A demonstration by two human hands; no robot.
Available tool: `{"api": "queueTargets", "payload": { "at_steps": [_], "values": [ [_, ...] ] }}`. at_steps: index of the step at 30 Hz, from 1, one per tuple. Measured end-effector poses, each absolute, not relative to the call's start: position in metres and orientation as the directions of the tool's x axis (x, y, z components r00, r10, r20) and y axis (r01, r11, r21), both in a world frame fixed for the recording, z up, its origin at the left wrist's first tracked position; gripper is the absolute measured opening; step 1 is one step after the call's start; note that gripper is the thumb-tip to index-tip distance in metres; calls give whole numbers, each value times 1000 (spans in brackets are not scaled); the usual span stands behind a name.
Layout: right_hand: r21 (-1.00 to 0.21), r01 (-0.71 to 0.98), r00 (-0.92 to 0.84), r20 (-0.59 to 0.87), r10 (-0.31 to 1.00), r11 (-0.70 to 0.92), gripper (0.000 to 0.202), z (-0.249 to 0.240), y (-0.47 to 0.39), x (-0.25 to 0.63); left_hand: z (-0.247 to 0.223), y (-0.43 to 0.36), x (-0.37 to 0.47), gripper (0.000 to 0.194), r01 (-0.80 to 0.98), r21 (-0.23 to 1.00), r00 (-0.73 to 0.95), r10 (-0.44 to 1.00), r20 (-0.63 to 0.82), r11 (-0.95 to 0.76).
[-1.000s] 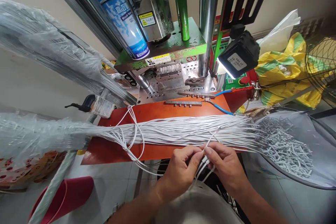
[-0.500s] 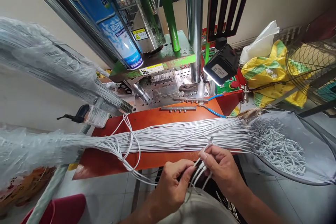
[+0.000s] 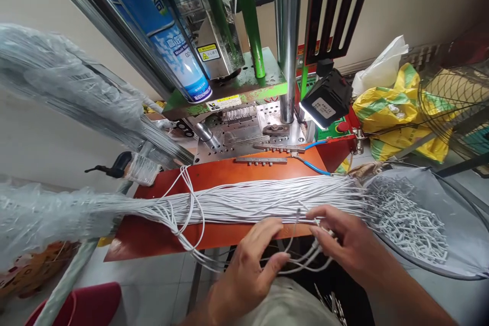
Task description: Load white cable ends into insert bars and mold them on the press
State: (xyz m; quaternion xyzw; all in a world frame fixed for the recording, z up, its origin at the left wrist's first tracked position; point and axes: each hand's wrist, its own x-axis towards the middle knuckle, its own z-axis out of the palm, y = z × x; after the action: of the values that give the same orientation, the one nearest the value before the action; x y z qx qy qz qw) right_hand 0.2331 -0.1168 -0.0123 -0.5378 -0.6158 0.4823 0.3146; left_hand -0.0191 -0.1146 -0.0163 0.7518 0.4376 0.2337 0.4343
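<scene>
Over the front edge of the orange bench, my left hand (image 3: 250,265) is open, thumb and fingers apart. A single loose white cable end (image 3: 295,229) stands up just beyond its fingertips, between the two hands. My right hand (image 3: 344,242) is curled around several white cables (image 3: 305,265), whose thicker ends lie at its fingers; the exact grip is partly hidden. Those cables loop below the hands and lead off left. Behind the hands lies a wide bundle of white cables (image 3: 260,198) along the orange bench top (image 3: 153,242).
A press with a metal mould base (image 3: 244,135) stands behind the bench, a blue spray can (image 3: 179,56) on it. Metal bars (image 3: 261,161) lie before it. On the right are a lamp (image 3: 326,97) and a bag of white offcuts (image 3: 416,229). Plastic-wrapped cables (image 3: 49,219) are left.
My left hand has let go of the cable it pinched and spread its fingers. The right hand has moved slightly right with the cables. The single cable end has dropped a little and shifted left.
</scene>
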Motion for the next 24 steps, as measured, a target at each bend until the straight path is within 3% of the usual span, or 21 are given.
{"api": "queueTargets", "payload": {
  "at_steps": [2, 4, 6, 9, 11, 13, 15, 19, 24],
  "values": [
    [-856, 514, -344, -141, 928, 60, 17, 5, -118, 240, -10, -113, -13, 81, 335, 923, 523, 852, -17, -187],
    [-838, 533, -435, -154, 887, 115, 19, 22, -115, 237, -3, -109, 1, 99, 116, 993, 622, 781, -47, -32],
    [-885, 457, -504, -178, 845, 85, 26, 32, -103, 228, 4, -101, 17, 87, -54, 981, 723, 685, -91, 188],
    [-929, 359, -493, -102, 864, 95, 36, 28, -65, 222, 8, -76, 29, 50, -95, 915, 712, 669, -213, 392],
    [-796, 557, -310, 65, 949, 236, 33, 12, -29, 228, 4, -52, 22, 41, -128, 903, 596, 760, -261, 410],
    [-478, 841, -153, 241, 958, 254, 27, -10, 8, 238, -4, -25, 7, 38, -203, 883, 481, 829, -285, 422],
    [-293, 929, -146, 269, 952, 225, 26, -30, 39, 247, -15, 1, -10, 38, -286, 850, 409, 858, -310, 443],
    [-214, 936, -229, 226, 947, 278, 25, -48, 77, 245, -34, 37, -35, 42, -339, 845, 313, 897, -313, 413],
    [-230, 894, -343, 199, 918, 384, 22, -48, 98, 217, -40, 47, -43, 48, -296, 888, 326, 911, -251, 351]
  ]
}}
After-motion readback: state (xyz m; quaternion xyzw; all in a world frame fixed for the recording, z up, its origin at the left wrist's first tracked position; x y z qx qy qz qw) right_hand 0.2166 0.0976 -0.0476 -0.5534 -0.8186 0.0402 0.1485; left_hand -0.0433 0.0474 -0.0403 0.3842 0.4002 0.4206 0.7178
